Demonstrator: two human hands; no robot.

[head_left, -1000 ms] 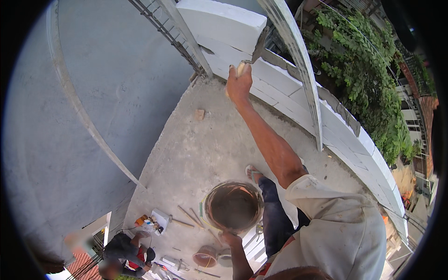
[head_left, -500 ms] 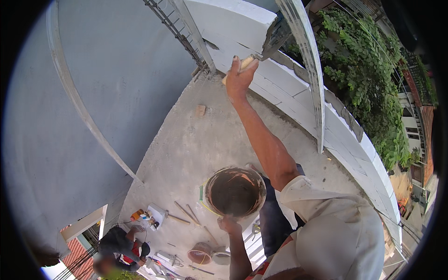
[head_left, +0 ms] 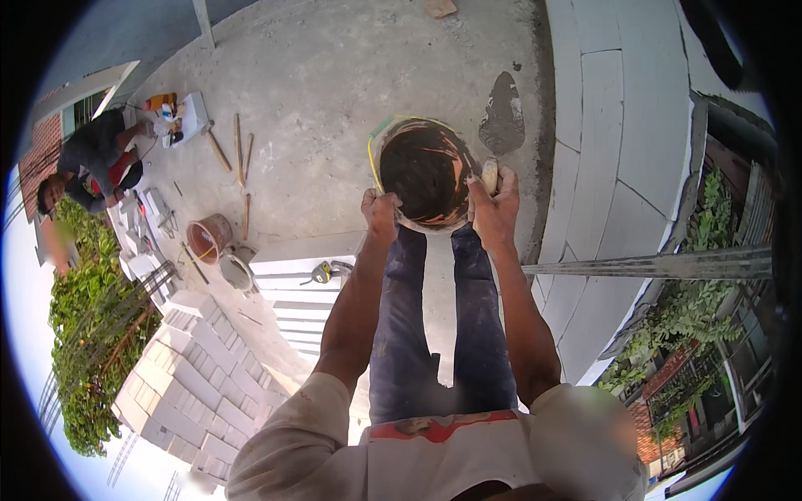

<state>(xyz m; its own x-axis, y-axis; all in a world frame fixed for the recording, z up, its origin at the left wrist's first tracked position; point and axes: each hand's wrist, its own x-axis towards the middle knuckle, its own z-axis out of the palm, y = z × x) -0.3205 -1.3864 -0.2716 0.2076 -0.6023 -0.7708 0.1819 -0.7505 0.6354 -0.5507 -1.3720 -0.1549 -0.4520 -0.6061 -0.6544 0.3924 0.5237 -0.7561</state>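
So we've swung our view round: the wall of white blocks (head_left: 603,108) runs down our right side now, where half a second ago its unfinished top course was out ahead of us. The concrete floor (head_left: 317,100) is spread out in front, and the big stack of pale blocks (head_left: 196,367) shows at lower left, which it didn't a moment ago.

Next size down is the bucket (head_left: 458,167). It's right in front of our legs (head_left: 401,309), between our two hands, with dark grey mortar (head_left: 418,179) inside. We can't tell if it's resting on the floor or lifted a bit.

The trowel (head_left: 503,121) has come off the wall and sits just beyond the bucket's right edge, blade pointing away from us and looking coated in grey. Our right hand (head_left: 494,204) is wrapped round its handle and touching the rim too. Our left hand (head_left: 382,210) is clamped on the rim opposite, same as before. We'd read that as a break from spreading, with both hands on the bucket.
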